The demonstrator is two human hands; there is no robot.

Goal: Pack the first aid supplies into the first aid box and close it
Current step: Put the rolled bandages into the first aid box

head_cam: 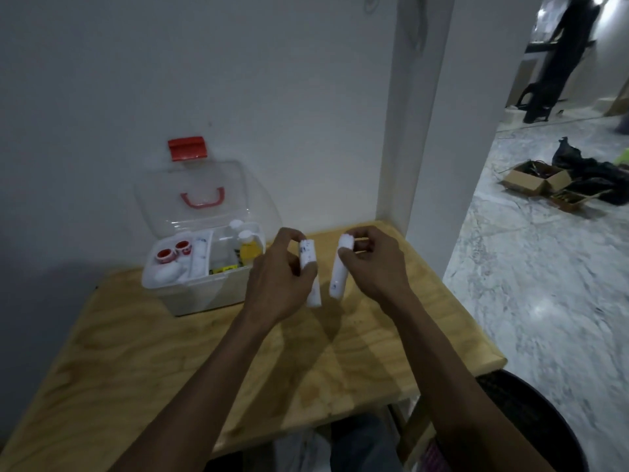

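Note:
The clear first aid box [207,294] stands open on the wooden table [143,352], its lid [204,195] with red latch and handle leaning against the wall. Inside lie red-and-white tape rolls [173,252], a white bandage roll [199,258] and a yellow bottle [249,251]. My left hand [277,284] grips a white bandage roll [313,294] upright, just right of the box. My right hand [372,264] grips a second white bandage roll [338,277] beside it. Both rolls are held above the table, a small gap apart.
A white wall and pillar [418,131] stand right behind the table. To the right, the marble floor holds cardboard boxes [537,180] and dark bags. A dark round seat [531,413] sits at the table's near right corner. A person stands far back at the right.

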